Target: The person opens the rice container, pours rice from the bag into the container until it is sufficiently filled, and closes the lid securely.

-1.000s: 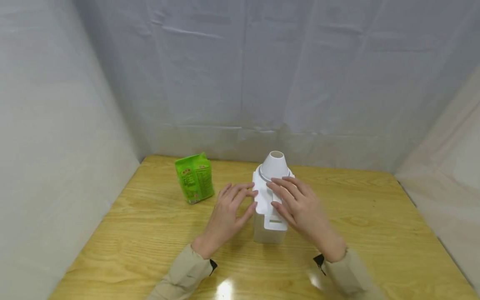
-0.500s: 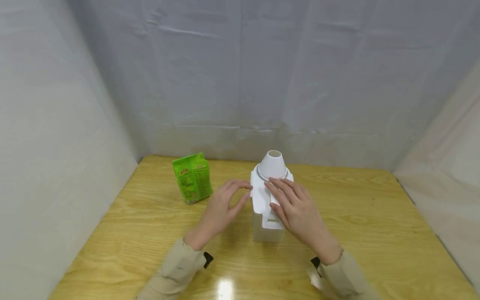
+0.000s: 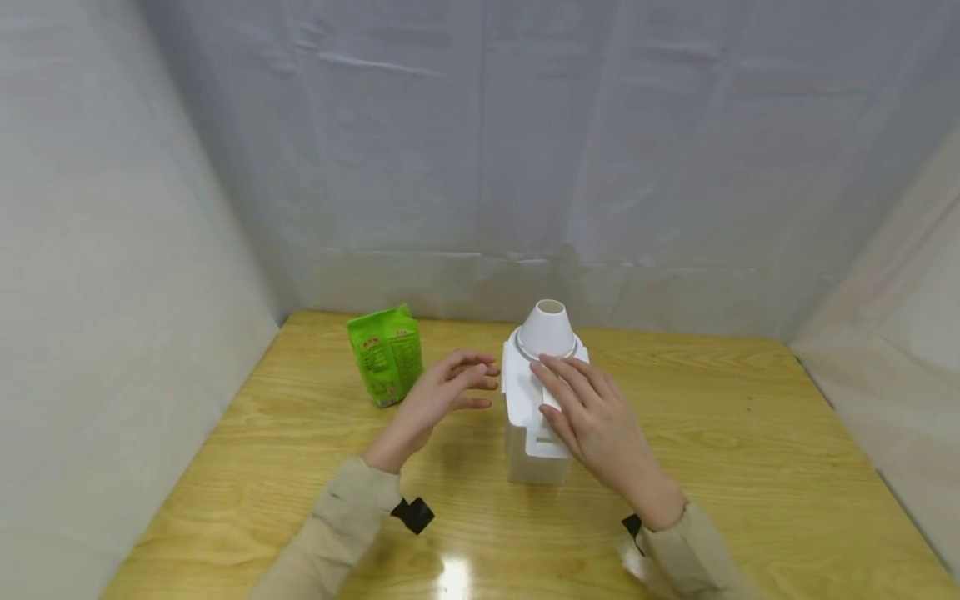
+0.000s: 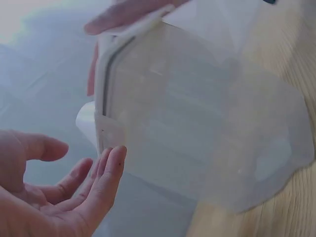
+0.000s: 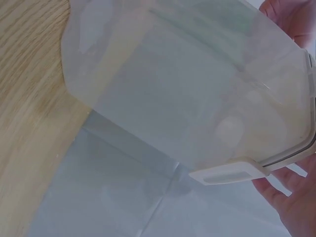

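A translucent plastic storage container [image 3: 536, 467] stands upright on the table. On top is a white lid [image 3: 521, 392], which carries a white cone-shaped cap [image 3: 546, 332] at its far end. My left hand [image 3: 450, 387] is just left of the lid, fingers extended and holding nothing. In the left wrist view, its fingers [image 4: 106, 173] lie close to a clip on the container's side. My right hand [image 3: 596, 417] rests over the lid's right part, fingers straight and pointing toward the cone. The right wrist view shows a white latch [image 5: 229, 173] standing out from the lid's rim.
A green printed bag [image 3: 387, 357] stands on the wooden table [image 3: 720, 467], left of the container. Pale cloth [image 3: 480, 150] hangs behind the table and along both sides.
My left hand has come off the lid's left edge, shifted left and turned. The right hand stays over the lid; the container and green bag keep their places.
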{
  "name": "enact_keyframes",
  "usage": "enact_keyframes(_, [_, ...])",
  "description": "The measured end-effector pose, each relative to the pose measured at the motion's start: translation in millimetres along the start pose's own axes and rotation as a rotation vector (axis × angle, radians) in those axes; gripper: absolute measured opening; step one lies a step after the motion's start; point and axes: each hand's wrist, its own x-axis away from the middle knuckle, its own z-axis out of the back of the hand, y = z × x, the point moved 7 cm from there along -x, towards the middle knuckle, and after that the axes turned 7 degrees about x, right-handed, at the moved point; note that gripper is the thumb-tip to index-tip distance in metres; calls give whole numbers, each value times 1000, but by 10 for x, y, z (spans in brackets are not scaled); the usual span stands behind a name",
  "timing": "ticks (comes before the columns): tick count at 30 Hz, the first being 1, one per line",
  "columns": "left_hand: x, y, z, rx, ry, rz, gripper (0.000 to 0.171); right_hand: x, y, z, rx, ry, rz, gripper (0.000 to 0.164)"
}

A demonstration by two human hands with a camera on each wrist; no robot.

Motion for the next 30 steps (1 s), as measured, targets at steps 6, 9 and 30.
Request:
enact_keyframes(6, [-23,-94,28,208,-36,128,42,-9,4,1,-4,-8,-3,57])
enact_keyframes(9, [-23,-143,13,338,-44,198,38,-5,7,-2,-8,-14,-7,58])
enact_keyframes(30, [-39,-376,-124,728,-86,470,28,-5,9,5,-19,-7,-8,58])
